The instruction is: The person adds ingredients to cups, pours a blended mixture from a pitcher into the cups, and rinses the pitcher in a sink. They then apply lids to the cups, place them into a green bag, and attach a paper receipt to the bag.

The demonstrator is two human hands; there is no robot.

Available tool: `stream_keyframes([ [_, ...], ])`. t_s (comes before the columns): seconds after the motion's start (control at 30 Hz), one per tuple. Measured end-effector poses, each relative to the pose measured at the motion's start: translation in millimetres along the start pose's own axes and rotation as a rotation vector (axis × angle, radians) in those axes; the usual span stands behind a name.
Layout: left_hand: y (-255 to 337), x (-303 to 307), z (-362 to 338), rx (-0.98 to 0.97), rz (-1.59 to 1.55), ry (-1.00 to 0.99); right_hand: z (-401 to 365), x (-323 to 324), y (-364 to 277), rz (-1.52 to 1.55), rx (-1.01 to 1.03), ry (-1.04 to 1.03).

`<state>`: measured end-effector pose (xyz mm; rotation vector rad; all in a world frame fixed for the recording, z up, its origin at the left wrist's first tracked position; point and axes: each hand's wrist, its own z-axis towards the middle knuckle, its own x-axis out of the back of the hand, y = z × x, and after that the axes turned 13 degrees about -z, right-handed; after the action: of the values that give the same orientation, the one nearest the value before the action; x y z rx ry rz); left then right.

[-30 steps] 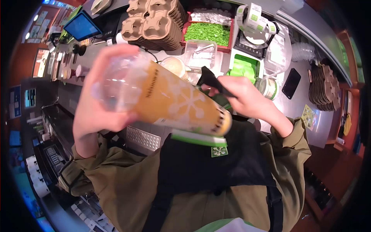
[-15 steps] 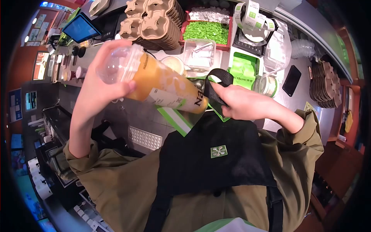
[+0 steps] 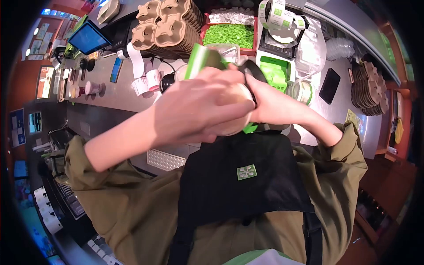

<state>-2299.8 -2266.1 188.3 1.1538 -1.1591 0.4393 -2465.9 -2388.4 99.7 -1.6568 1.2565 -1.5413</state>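
Note:
My left hand, blurred by motion, grips a lidded plastic drink cup from above, fingers curled over its top. Most of the cup is hidden beneath the hand. Close beside it, my right hand is closed on the black strap of a green and black bag. Part of the bag's green edge stands up beyond my left hand, and another green bit shows below the cup. The cup overlaps the bag in this view, with the bag's opening hidden.
Stacked cardboard cup carriers stand at the back, beside a red box of green packets. A label printer, a green-lined bin, a round tub and a black phone lie to the right. Paper rolls sit left.
My left hand has swung the cup from its sideways tilt at the left over to the bag by my right hand. The right hand keeps the strap. The bag's green edge now stands higher.

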Motion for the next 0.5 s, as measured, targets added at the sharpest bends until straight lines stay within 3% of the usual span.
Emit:
stream_keyframes([
  [0.03,-9.9,-5.7,3.7,-0.024,-0.073,0.005,-2.3,-1.4,6.3,0.04,0.028,0.038],
  [0.1,-33.5,-27.1,9.2,-0.077,-0.216,0.019,-20.2,7.7,4.4,0.139,-0.108,0.044],
  [0.2,-39.6,-43.5,17.5,0.025,-0.363,0.144,-41.1,-17.3,13.1,0.217,-0.043,0.136],
  [0.23,-39.2,-47.1,23.9,-0.012,-0.196,0.162,-39.2,-28.8,12.4,0.227,-0.046,0.21],
  [0.33,-20.7,-48.4,39.2,0.584,-0.412,0.306,-28.3,-59.1,9.5,0.224,-0.088,0.453],
  [0.4,-37.1,-50.9,47.1,0.593,-0.386,0.323,-9.8,-73.8,16.1,0.388,-0.075,0.62],
  [0.47,-47.6,-39.2,55.3,0.646,-0.431,0.297,2.6,-89.4,10.5,0.666,0.071,0.729],
  [0.5,-53.2,-32.7,56.8,0.728,-0.443,0.325,1.1,-99.9,4.5,0.522,0.063,0.736],
])
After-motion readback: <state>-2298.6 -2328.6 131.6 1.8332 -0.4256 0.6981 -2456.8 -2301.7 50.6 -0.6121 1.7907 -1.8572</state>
